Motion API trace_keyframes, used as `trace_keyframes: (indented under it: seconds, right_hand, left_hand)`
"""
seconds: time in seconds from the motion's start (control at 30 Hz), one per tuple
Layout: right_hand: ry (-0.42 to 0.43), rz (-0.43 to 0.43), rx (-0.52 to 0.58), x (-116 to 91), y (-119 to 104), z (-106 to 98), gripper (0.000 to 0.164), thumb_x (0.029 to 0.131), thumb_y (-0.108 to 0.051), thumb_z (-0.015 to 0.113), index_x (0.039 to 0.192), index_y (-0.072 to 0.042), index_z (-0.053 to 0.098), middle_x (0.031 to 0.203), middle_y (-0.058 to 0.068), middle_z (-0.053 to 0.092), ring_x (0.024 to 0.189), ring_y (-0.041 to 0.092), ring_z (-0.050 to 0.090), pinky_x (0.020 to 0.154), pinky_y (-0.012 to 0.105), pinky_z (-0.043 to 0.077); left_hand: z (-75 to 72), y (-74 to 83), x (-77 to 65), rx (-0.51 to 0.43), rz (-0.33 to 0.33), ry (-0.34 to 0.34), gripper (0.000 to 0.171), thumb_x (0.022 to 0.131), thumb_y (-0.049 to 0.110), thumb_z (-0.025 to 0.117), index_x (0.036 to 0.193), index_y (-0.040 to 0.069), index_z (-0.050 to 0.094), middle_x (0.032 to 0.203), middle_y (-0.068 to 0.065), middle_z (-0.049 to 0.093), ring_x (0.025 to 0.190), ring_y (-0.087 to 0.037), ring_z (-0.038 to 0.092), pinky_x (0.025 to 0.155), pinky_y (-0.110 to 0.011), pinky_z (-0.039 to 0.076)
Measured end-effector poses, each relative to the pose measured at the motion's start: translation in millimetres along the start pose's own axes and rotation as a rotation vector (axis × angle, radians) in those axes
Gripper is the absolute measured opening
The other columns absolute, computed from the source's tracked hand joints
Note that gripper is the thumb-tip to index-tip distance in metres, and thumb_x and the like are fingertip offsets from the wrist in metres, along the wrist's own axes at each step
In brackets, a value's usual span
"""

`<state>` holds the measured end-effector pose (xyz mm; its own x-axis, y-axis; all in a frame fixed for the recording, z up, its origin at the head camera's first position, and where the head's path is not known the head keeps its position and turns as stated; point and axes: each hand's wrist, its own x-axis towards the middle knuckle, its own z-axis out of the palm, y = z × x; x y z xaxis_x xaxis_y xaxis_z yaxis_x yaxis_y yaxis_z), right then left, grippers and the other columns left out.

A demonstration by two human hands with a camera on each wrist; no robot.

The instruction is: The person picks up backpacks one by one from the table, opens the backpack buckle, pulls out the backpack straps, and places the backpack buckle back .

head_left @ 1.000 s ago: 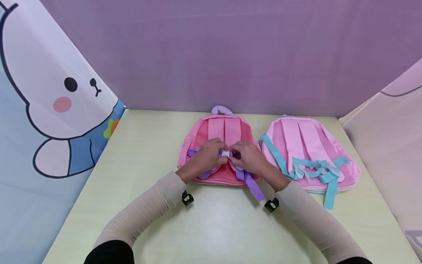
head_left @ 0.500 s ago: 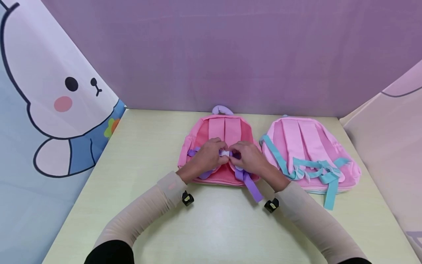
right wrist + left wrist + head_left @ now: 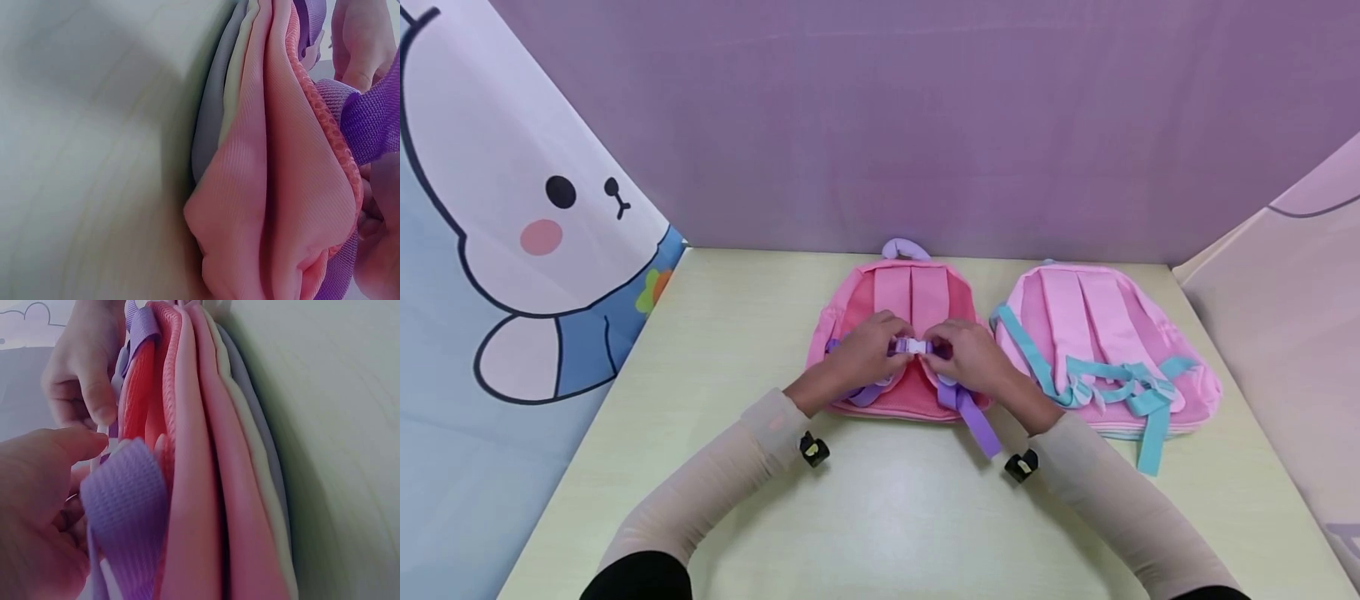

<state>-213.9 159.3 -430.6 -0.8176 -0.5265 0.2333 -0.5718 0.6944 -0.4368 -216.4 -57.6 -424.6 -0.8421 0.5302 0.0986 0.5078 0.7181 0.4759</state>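
On the table [image 3: 887, 517], two bags lie straps-up. Pink bag [image 3: 1067, 325], to the right, has teal straps [image 3: 1097, 369] across its back. Coral bag [image 3: 917, 393], just beside it, lies near table centre, toward the far edge. Left hand [image 3: 867, 346] and right hand [image 3: 968, 354] each pinch its purple strap [image 3: 899, 344], one either side. White buckle [image 3: 915, 346] between them; cannot tell whether latched.

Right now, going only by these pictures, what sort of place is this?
Probably an indoor work booth, though little of the surroundings shows: a pale table, a purple backdrop behind it and a cartoon-printed panel at the picture's left.
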Motion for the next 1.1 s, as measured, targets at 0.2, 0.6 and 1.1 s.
trace_keyframes:
  seconds: [0.2,0.6,1.1]
  right_hand:
    - [0.008,0.000,0.009,-0.6,1.0,-1.0,0.026,0.087,-0.020,0.078,0.109,-0.008,0.074,0.091,0.003,0.069,0.080,0.015,0.060,0.072,0.030,0.052]
    - [-0.003,0.030,0.016,-1.5,-3.5,1.7,0.028,0.088,-0.020,0.077,0.113,-0.009,0.070,0.097,0.004,0.065,0.084,0.017,0.059,0.074,0.032,0.054]
    - [0.014,0.011,-0.055,1.5,-9.0,2.4,0.026,0.089,-0.021,0.076,0.113,-0.011,0.073,0.103,0.006,0.066,0.086,0.018,0.060,0.074,0.035,0.057]
  left_hand:
    - [-2.0,-4.4,-2.4,0.023,-0.008,-0.008,0.030,0.094,0.028,0.075,0.118,0.011,0.069,0.106,-0.001,0.061,0.095,-0.012,0.057,0.084,-0.026,0.056]
    - [-1.3,-5.7,-2.7,0.059,0.030,0.018,0.030,0.094,0.029,0.074,0.118,0.011,0.069,0.105,-0.001,0.063,0.095,-0.013,0.056,0.088,-0.027,0.055]
    - [-2.0,-9.4,-2.3,0.058,0.077,0.041,0.031,0.094,0.029,0.075,0.118,0.010,0.071,0.104,-0.003,0.066,0.094,-0.014,0.058,0.087,-0.027,0.056]
